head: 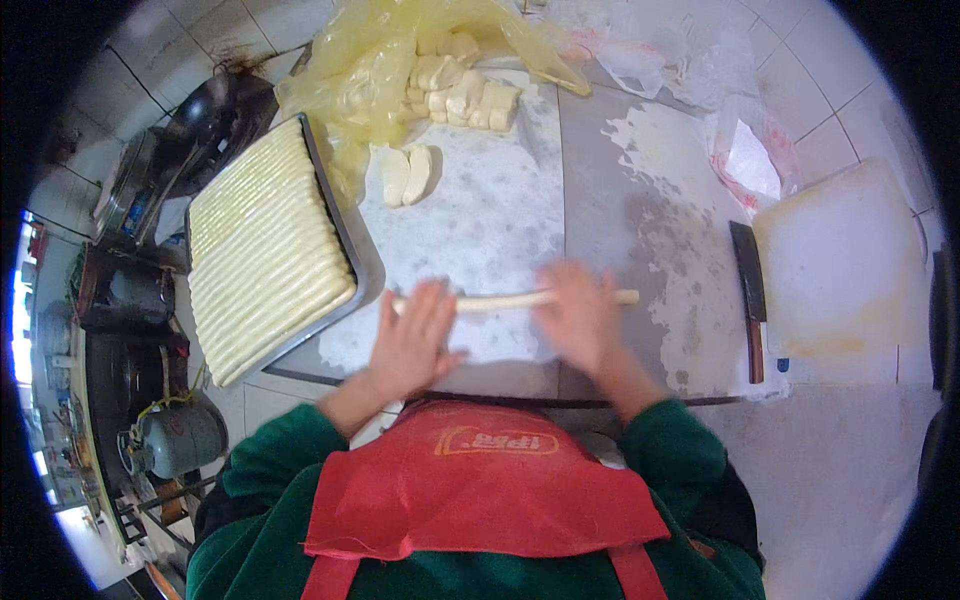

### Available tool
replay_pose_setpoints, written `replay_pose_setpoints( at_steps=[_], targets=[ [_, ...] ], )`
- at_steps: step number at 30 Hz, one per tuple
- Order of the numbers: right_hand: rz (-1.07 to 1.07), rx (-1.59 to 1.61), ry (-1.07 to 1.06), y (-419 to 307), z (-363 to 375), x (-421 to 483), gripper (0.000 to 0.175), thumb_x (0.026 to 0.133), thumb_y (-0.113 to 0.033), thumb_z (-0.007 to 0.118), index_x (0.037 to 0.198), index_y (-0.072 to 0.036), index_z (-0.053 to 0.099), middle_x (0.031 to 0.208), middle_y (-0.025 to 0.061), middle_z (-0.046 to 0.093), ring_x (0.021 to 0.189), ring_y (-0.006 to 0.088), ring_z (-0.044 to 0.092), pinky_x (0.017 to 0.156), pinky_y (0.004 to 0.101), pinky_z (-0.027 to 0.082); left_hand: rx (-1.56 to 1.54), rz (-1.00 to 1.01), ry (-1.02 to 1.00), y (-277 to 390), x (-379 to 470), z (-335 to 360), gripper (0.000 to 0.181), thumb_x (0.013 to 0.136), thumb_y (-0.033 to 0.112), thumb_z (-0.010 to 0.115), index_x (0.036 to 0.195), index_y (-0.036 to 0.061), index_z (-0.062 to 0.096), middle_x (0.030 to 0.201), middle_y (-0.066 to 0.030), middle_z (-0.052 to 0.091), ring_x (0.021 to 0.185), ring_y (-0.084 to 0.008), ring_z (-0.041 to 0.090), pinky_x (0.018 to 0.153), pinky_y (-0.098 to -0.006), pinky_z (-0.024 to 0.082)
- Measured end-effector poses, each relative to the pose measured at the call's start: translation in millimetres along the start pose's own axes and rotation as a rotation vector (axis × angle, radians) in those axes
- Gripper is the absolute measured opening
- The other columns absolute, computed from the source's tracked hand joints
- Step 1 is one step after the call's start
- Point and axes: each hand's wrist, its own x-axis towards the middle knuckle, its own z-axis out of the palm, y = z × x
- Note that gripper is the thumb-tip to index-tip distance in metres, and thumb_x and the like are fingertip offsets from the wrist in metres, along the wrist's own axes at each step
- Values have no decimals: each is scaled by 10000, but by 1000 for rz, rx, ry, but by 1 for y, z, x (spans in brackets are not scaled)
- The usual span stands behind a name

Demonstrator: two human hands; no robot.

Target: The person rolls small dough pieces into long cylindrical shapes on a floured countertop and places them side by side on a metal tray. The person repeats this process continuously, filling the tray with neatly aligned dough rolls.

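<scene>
A thin rope of pale dough (499,302) lies crosswise on the floured worktop (480,232) in front of me. On its left end rests my left hand (415,330), palm down with fingers stretched out. My right hand (577,311), blurred, lies over the rope toward its right end, and a short tip sticks out beyond it. Neither hand is closed around the dough. Farther up the worktop, two short dough pieces (406,176) sit side by side. Behind them, more dough pieces (472,97) are heaped, partly under a yellow plastic bag (360,82).
At left, a metal tray (352,259) carries many dough ropes in close rows. A cleaver (748,281) lies at right against a white cutting board (840,262). Plastic bags (750,165) lie at the far right. A gas cylinder (180,439) stands lower left.
</scene>
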Motion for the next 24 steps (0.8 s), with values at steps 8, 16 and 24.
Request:
replay_pose_setpoints(
  at_steps=[8,16,24],
  targets=[
    [124,-129,56,43,24,-48,495,847,-393,590,1248,-107,551,1346,203,461,1254,352,423,1024,612,286,100,146,22,-11,-13,4,825,791,544,610,1432,101,338,1466,-181,327,1366,-368,292,1049,-637,215],
    [172,388,-477,-31,-4,43,562,847,-446,585,1263,-71,538,1361,187,462,1287,314,407,1039,567,284,56,97,213,3,24,-3,730,842,452,576,1376,-4,376,1437,-232,349,1343,-377,324,1089,-526,253],
    [-74,104,-139,-34,40,6,555,822,-418,605,1288,-126,524,1349,146,480,1283,303,405,1052,547,277,-80,19,333,6,21,5,623,698,361,698,1187,22,513,1215,-226,509,1122,-399,486,939,-517,373]
  ],
)
